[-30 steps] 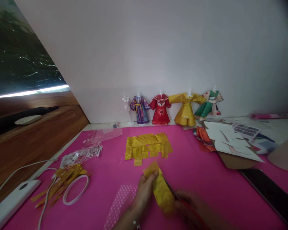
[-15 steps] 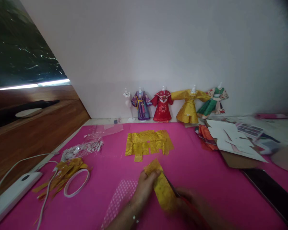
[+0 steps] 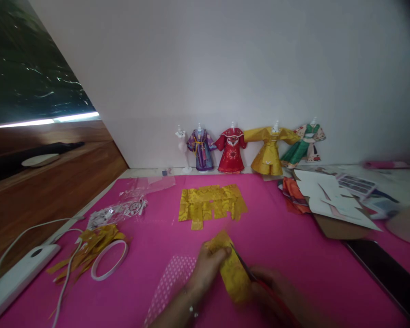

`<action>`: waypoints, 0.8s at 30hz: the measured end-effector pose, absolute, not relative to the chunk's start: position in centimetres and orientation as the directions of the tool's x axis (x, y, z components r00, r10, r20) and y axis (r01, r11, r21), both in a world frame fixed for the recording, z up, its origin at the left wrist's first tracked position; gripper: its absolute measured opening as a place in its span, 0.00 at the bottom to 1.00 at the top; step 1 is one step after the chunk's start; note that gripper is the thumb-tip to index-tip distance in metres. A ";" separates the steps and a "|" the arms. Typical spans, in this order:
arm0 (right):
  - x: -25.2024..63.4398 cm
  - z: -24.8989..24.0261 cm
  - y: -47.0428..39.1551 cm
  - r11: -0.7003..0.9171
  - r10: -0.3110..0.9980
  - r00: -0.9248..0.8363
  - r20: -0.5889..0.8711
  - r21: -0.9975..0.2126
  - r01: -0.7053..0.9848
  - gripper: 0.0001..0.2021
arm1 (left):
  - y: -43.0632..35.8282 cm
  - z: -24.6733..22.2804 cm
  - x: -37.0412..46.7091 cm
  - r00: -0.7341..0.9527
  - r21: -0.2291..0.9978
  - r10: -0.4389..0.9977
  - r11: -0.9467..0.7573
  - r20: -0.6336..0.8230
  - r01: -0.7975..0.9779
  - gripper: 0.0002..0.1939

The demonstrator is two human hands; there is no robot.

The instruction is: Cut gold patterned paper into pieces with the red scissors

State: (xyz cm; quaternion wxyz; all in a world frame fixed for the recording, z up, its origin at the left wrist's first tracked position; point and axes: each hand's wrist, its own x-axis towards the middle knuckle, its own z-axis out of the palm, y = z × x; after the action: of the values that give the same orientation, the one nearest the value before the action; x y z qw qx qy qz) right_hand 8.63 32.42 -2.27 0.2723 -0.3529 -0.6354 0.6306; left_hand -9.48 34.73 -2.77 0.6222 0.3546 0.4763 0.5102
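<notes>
A strip of yellow patterned fabric (image 3: 235, 278) is pinched in my left hand (image 3: 208, 264), its thumb lying on the upper end. My right hand (image 3: 273, 287), blurred, is wrapped round scissors (image 3: 243, 264) with red handles. The dark blades lie along the strip's right edge; whether they are parted is too blurred to tell. Beyond my hands, several yellow cut pieces (image 3: 212, 200) lie flat side by side on the pink mat (image 3: 150, 246).
At the left are yellow scraps (image 3: 99, 241), a white ring (image 3: 94, 269), plastic bags and a white power strip (image 3: 20, 278) with cables. Small dressed mannequins (image 3: 231, 152) stand along the wall. White papers (image 3: 328, 196) and a dark flat device (image 3: 386, 273) lie right.
The fabric's upper end and my left thumb have shifted slightly down and to the right. My right hand stays in nearly the same place with the scissors.
</notes>
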 end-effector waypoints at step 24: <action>8.6 -2.2 32.4 -0.111 0.787 -0.610 -0.090 -0.994 0.004 0.20 | 34.1 -2.3 -9.0 -0.006 0.913 0.966 0.243 -0.259 -0.328 0.04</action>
State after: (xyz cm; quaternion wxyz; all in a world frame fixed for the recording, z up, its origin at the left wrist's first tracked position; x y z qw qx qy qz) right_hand 8.61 32.36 -2.18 0.2930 -0.3301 -0.5989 0.6682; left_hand -9.03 34.15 -2.31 0.6228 0.3301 0.4832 0.5193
